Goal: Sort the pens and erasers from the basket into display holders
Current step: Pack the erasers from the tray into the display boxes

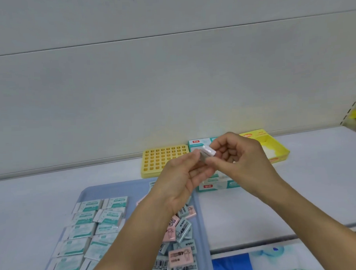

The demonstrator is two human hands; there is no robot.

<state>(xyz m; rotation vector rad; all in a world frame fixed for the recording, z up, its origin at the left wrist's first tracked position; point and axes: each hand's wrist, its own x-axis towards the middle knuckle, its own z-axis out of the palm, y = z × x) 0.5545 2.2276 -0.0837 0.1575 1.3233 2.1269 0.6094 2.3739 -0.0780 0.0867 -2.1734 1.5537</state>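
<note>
White eraser [209, 152] held up in mid-air between both hands, above the far edge of the tray [88, 193]. Pinched at its near end by the fingertips of the left hand [182, 180], fingers curled around it from below and to the left. Pinched at its other end by thumb and forefinger of the right hand [240, 162], remaining fingers curled loosely behind. Both grips clamped on that same eraser, almost touching each other.

Just behind and below the grip: a teal and white box [218, 185], mostly hidden by the hands, lettering too blurred to read. To the left of the grip, beyond it: a yellow holder [164, 163] with a grid of square holes, lying flat on the tabletop [298, 190]. To the right of the grip, partly behind the right hand: an open yellow box [275, 149] with something white inside.

Below the grip, nearer the person: blue tray, crossed by the left forearm. On its left side, wrapped white and teal erasers [86, 230] laid in rough rows. On its right side, under the left wrist, a loose heap of pink and blue erasers [181, 243] marked 4B, some showing barcodes.

Behind everything, a plain grey wall [170, 74].
</note>
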